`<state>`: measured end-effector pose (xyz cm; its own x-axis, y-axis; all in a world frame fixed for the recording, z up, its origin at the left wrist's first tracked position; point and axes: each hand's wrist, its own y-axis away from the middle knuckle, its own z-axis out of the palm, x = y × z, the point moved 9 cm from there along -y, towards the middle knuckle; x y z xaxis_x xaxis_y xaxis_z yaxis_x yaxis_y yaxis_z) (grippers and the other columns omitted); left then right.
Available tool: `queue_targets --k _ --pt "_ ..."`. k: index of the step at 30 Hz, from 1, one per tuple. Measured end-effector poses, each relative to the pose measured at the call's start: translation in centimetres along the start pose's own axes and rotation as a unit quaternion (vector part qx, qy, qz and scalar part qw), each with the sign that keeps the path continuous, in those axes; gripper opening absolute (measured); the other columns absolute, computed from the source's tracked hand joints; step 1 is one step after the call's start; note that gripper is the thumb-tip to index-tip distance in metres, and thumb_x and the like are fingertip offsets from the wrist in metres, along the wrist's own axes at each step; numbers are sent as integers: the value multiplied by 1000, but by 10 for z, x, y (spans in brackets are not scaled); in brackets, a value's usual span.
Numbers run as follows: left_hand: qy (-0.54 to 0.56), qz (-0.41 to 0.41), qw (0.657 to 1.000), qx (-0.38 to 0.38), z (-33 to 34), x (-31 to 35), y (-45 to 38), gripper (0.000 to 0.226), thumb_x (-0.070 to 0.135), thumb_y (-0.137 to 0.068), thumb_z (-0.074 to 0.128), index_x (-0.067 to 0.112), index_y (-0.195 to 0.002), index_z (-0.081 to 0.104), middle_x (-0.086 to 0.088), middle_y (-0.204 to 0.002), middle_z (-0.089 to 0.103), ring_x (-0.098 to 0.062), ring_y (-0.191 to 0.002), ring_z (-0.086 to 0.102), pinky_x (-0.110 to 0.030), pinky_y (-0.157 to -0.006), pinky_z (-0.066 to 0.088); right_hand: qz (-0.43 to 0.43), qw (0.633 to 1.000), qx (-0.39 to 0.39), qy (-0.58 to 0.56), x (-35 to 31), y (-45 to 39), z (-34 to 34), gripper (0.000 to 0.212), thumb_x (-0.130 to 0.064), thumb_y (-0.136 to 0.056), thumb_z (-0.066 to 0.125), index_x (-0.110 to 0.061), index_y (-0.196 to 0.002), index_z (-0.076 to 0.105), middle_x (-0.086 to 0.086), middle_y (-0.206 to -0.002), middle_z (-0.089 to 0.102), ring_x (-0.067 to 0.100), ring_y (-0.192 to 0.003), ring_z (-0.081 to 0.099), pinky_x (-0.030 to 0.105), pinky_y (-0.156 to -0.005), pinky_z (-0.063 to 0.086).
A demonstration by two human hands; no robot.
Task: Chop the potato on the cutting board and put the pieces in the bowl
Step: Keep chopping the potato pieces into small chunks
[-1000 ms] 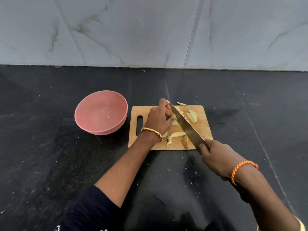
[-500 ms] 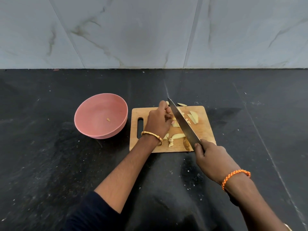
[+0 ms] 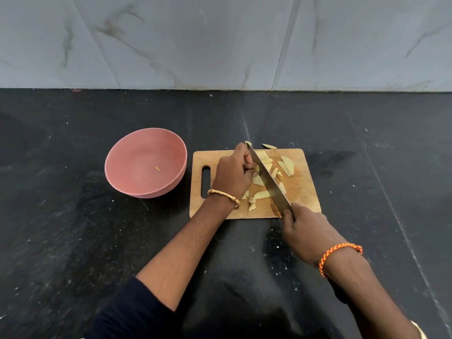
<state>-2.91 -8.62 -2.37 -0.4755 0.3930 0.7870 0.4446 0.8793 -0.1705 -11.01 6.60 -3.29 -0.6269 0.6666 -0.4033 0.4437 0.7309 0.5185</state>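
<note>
No brand, label or lettering legible anywhere. Right hand wrapped tight round the knife handle, blade slanting across the cutting board. Left hand curled, fingertips pinning a potato piece against the blade. Cut potato slices scattered on the board, one sliver inside the pink bowl just left of it.

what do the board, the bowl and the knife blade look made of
Cutting board: wood, pale tan with visible grain, matte. Bowl: probably plastic, uniform matte pink, though the look leaves it open. Knife blade: metal, grey with a dull sheen.
</note>
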Motion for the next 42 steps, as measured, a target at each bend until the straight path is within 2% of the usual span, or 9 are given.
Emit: queue_targets --k 5,9,14,18,21,27,30,36,42 --pt "-17 -1 1000 -4 2 -1 2 35 1 -74 74 18 -82 44 2 -77 65 -2 -79 62 -7 -67 46 8 1000 -16 9 3 3 0 26 -29 -101 31 -15 -96 52 6 -83 60 19 -72 58 32 -68 50" --pt "-47 17 999 -20 4 4 4 29 4 -75 73 16 -87 49 -2 -85 67 -11 -83 66 -22 -73 56 17 1000 -20 14 5 6 -2 27 -30 -101 31 -15 -92 51 4 -78 56 17 -69 55 31 -70 48" --pt "-52 0 989 -139 15 2 8 39 15 -69 80 19 -101 60 -4 -101 66 -18 -98 61 -34 -87 54 22 999 -33 -6 6 5 -8 27 -29 -101 30 -13 -94 50 3 -73 51 14 -59 48 29 -57 43" --pt "-112 15 981 -156 16 10 13 31 20 -71 78 15 -101 69 -3 -119 64 -19 -111 57 -26 -93 43 28 997 -58 -29 3 7 -8 27 -28 -102 30 -10 -108 50 3 -72 48 12 -56 45 22 -49 38" --pt "-152 14 977 -146 16 11 14 29 24 -78 73 11 -104 71 -2 -135 54 -18 -121 51 -26 -98 38 25 998 -61 -24 1 7 -6 26 -28 -102 29 -11 -105 48 3 -73 47 12 -57 45 23 -50 40" --pt "-189 29 967 -171 22 14 16 24 20 -89 60 9 -107 70 -2 -141 48 -23 -128 45 -27 -102 37 30 998 -50 -11 6 9 -3 29 -30 -101 28 -11 -106 50 4 -75 49 13 -60 46 26 -55 43" --pt "-209 36 960 -185 25 13 16 23 19 -91 57 10 -108 70 -3 -142 46 -26 -126 47 -28 -101 39 26 999 -47 -9 4 9 -3 29 -29 -101 28 -11 -105 50 3 -75 49 13 -60 47 27 -57 44" --pt "-224 38 960 -162 27 15 18 25 22 -92 54 11 -110 69 -4 -137 52 -25 -112 56 -29 -93 46 26 998 -49 14 6 17 0 24 -29 -102 28 -15 -98 47 2 -77 49 15 -70 52 33 -74 50" --pt "-210 18 970 -122 24 14 20 21 21 -88 59 11 -101 72 -9 -120 65 -25 -99 62 -31 -85 49 23 998 -49 34 17 30 3 27 -30 -102 29 -15 -107 51 0 -80 54 11 -68 53 24 -61 42"
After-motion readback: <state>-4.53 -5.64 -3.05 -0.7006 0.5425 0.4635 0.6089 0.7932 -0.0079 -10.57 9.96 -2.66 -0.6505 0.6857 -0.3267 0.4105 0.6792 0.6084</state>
